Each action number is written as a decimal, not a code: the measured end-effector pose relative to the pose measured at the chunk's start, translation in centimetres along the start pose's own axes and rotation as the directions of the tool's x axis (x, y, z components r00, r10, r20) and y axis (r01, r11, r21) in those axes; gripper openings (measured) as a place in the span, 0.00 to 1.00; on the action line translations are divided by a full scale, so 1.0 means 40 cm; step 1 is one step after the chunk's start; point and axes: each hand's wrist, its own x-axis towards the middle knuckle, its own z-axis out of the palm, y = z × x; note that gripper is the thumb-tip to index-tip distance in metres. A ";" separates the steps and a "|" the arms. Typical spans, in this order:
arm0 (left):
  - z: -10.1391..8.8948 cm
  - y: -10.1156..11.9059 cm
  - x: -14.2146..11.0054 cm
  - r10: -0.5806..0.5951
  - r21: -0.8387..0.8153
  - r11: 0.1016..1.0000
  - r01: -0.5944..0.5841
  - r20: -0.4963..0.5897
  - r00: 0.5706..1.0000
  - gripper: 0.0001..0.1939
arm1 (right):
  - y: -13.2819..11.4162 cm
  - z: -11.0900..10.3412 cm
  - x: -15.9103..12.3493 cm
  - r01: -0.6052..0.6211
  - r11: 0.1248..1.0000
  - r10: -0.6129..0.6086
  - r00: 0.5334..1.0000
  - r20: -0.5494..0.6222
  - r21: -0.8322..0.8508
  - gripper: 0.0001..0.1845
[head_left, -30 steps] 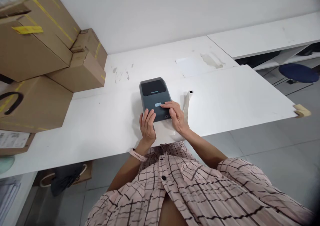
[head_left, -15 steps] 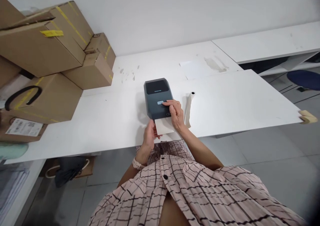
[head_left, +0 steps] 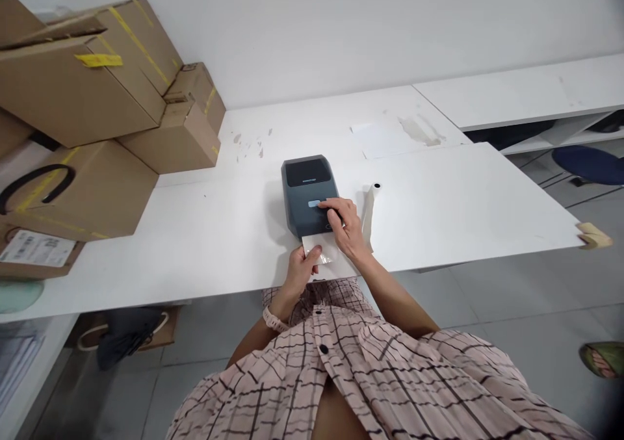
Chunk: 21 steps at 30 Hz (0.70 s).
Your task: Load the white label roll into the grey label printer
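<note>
The white table point(head_left: 209, 238) bears a pile of boxes point(head_left: 170, 134) at its left end. A printer point(head_left: 296, 207) sits near the front edge, with a roll point(head_left: 369, 212) just to its right; farther back lies a sheet point(head_left: 375, 142) (white on white, easily missed).

Our left hand point(head_left: 299, 268) pinches paper point(head_left: 327, 247) at the near end of the printer point(head_left: 301, 214) while our right hand point(head_left: 348, 227) touches its button point(head_left: 312, 203).

Boxes point(head_left: 102, 95) left of printer point(head_left: 302, 218)
</note>
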 end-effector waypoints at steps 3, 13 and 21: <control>-0.005 -0.005 0.002 -0.004 -0.017 1.000 0.005 0.015 1.000 0.27 | -0.011 -0.017 0.006 0.089 0.990 -0.077 0.992 0.104 -0.112 0.18; -0.001 -0.006 0.021 -0.068 0.010 0.998 0.068 0.013 0.998 0.30 | -0.054 -0.004 0.022 0.287 0.822 -0.187 0.952 0.243 -0.491 0.20; -0.068 0.041 -0.011 0.300 0.176 0.952 -0.249 -0.392 0.870 0.21 | -0.026 -0.020 -0.065 -0.057 0.993 0.067 0.993 0.097 -0.105 0.28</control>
